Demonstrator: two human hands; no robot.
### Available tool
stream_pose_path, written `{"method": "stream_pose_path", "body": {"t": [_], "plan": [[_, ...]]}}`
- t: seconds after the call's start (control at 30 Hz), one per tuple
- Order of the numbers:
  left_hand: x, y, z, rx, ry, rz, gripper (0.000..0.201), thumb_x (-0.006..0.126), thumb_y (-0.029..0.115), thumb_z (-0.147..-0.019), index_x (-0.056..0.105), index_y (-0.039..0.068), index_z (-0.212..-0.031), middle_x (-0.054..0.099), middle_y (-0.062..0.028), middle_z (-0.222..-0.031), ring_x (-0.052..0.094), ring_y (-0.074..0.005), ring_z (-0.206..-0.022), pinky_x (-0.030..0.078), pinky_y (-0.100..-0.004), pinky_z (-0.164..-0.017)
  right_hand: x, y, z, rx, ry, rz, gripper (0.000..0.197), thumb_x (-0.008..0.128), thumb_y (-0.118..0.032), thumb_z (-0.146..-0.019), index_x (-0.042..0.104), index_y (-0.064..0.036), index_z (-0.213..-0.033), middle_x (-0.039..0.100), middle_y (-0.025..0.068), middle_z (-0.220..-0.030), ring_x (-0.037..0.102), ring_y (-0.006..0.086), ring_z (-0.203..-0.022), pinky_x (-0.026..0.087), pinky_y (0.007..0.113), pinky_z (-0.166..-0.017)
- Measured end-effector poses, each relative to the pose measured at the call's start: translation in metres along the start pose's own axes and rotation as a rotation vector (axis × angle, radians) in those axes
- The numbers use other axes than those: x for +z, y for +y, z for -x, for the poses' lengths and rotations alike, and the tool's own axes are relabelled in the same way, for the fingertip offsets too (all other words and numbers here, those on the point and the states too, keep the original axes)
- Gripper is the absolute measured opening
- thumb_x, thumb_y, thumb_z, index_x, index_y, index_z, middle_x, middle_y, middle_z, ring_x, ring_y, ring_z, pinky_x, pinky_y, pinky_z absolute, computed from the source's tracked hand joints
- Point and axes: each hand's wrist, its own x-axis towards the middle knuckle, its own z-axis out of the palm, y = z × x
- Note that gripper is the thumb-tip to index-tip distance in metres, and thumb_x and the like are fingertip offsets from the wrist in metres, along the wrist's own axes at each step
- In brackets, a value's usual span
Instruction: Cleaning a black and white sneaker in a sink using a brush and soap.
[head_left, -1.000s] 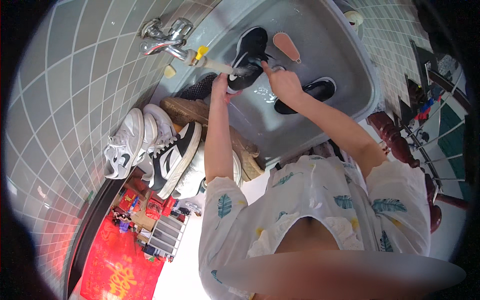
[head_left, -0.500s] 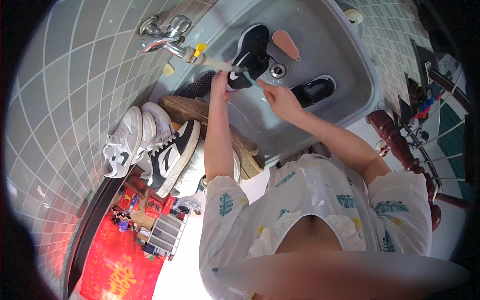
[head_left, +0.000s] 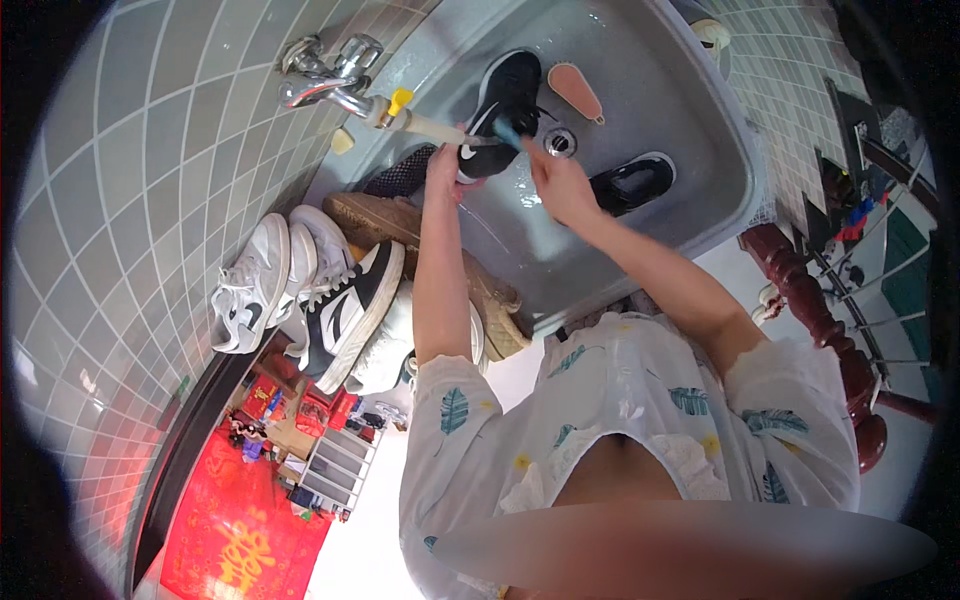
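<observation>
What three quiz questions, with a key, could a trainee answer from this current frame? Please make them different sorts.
1. True or false: the left hand holds a black shoe under the tap hose.

2. Multiple choice: what is in the right hand?
a) a sponge
b) a blue tool, blurred
c) a towel

3. Fill the gap: in the grey sink, as pictured, the second shoe lies to the ____ of the drain.

Key: 1 true; 2 b; 3 right, and a little lower.
</observation>
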Motion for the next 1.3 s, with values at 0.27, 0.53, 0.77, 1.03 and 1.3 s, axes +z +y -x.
{"method": "stream_pose_path", "body": {"t": [0.27, 0.53, 0.77, 1.03, 1.3], "plan": [[0.012, 0.007, 0.006, -0.041, 0.053, -0.002, 0.045, 0.064, 0.048, -0.080, 0.061, 0.011, -0.106, 0.064, -0.0082, -0.092, 0.064, -0.0221, -0.074, 0.052, -0.0397, -0.057, -0.015, -0.001, -0.005, -0.092, -0.098, 0.206, 0.045, 0.053, -0.009, -0.084, 0.052, -0.0144, -0.129, 0.061, 0.0226, -0.073, 0.061, 0.0378, -0.067, 0.048, 0.047, -0.063], [0.047, 0.006, 0.040, 0.119, 0.221, -0.209, 0.050, 0.067, 0.045, -0.079, 0.062, 0.004, -0.107, 0.064, -0.0093, -0.098, 0.063, -0.0224, -0.080, 0.052, -0.0444, -0.063, -0.003, 0.016, -0.027, 0.024, 0.023, 0.203, 0.041, 0.050, -0.010, -0.085, 0.053, -0.0108, -0.125, 0.061, 0.0256, -0.078, 0.061, 0.0411, -0.073, 0.048, 0.050, -0.065], [0.028, -0.010, 0.036, 0.303, 0.180, -0.191, 0.054, 0.068, 0.044, -0.078, 0.061, 0.002, -0.110, 0.064, -0.0082, -0.095, 0.063, -0.0189, -0.080, 0.052, -0.0389, -0.057, 0.028, 0.007, 0.028, -0.014, 0.061, -0.163, 0.029, 0.045, -0.014, -0.087, 0.058, 0.0019, -0.108, 0.058, 0.0303, -0.089, 0.058, 0.0440, -0.089, 0.046, 0.049, -0.075], [0.029, 0.000, 0.030, 0.259, 0.195, -0.314, 0.048, 0.072, 0.031, -0.078, 0.061, -0.003, -0.110, 0.065, -0.0087, -0.095, 0.062, -0.0154, -0.082, 0.050, -0.0290, -0.067, 0.012, 0.009, 0.005, 0.155, 0.006, -0.147, 0.033, 0.046, -0.015, -0.088, 0.056, -0.0004, -0.115, 0.060, 0.0291, -0.096, 0.058, 0.0428, -0.095, 0.045, 0.049, -0.080], [0.049, 0.004, 0.044, 0.019, 0.162, -0.076, 0.040, 0.067, 0.038, -0.078, 0.063, 0.012, -0.108, 0.063, -0.0055, -0.088, 0.062, -0.0194, -0.080, 0.051, -0.0433, -0.063, 0.012, 0.022, -0.046, 0.067, 0.151, -0.051, 0.033, 0.043, -0.017, -0.090, 0.055, -0.0048, -0.119, 0.058, 0.0281, -0.102, 0.057, 0.0420, -0.097, 0.047, 0.046, -0.080]]}}
